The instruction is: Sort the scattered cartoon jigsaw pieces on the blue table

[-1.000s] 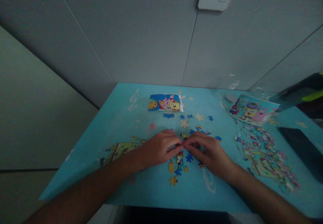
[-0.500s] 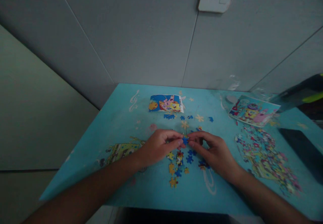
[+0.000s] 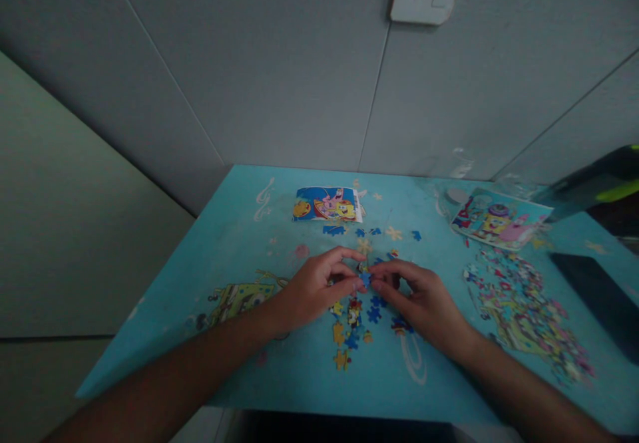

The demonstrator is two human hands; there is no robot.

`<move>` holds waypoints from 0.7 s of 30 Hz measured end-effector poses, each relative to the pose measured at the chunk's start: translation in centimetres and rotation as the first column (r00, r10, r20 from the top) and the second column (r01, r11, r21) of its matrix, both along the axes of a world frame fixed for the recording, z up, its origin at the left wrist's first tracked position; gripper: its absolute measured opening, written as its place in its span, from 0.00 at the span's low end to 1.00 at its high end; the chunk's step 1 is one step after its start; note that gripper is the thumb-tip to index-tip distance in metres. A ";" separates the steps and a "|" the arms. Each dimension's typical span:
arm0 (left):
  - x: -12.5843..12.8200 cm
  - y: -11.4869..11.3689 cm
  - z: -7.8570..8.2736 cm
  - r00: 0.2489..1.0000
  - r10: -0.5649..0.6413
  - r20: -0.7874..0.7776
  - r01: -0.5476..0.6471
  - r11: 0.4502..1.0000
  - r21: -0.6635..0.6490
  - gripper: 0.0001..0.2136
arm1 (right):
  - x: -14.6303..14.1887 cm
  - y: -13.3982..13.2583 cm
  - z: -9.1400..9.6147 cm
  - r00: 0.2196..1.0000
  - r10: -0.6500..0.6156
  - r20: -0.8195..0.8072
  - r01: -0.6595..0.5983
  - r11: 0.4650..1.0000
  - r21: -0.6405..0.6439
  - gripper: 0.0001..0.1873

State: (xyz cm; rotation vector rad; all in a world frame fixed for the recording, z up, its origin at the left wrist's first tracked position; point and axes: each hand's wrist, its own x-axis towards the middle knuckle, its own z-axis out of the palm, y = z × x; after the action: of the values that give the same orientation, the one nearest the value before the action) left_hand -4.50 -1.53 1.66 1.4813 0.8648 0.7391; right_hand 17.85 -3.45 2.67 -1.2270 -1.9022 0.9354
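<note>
Between my two hands, above the middle of the table, is a small blue jigsaw puzzle piece (image 3: 366, 279). My left hand (image 3: 327, 281) pinches its left side with thumb and fingers, the index finger raised a little. From the right, my right hand (image 3: 417, 290) grips the same piece between thumb and index finger. Below the hands lie loose yellow puzzle pieces (image 3: 341, 360) and blue puzzle pieces (image 3: 374, 314), plus a piece with a red and yellow figure (image 3: 354, 312). Some pieces under the fingers are partly hidden.
A cartoon picture card (image 3: 327, 205) lies behind the hands, a row of blue pieces (image 3: 333, 230) before it. At right are a second picture card (image 3: 502, 220), a heap of mixed pieces (image 3: 534, 310) and a dark flat phone-like object (image 3: 599, 300). A wall (image 3: 299, 70) bounds the table's back.
My left index finger has lifted slightly off the blue puzzle piece, showing more of the pieces behind it. My right hand has barely moved.
</note>
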 end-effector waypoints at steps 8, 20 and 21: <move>-0.1 0.0 0.5 0.998 -0.053 -0.031 0.054 0.997 0.046 0.20 | -0.1 0.0 0.4 0.996 0.083 0.009 -0.083 0.996 0.010 0.08; -0.1 0.0 0.5 0.993 -0.067 -0.099 0.077 0.992 0.102 0.13 | 0.0 0.0 0.4 0.998 0.055 -0.009 -0.055 0.998 0.023 0.08; -0.1 0.0 0.5 0.993 -0.062 -0.097 0.073 0.991 0.108 0.13 | 0.0 0.0 0.4 0.999 0.044 -0.009 -0.044 0.999 0.015 0.08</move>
State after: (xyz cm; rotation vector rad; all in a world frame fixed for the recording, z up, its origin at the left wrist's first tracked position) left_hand -4.60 -1.55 2.14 1.6475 0.8507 0.6811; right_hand 17.88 -3.50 3.09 -1.1744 -1.9319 0.9465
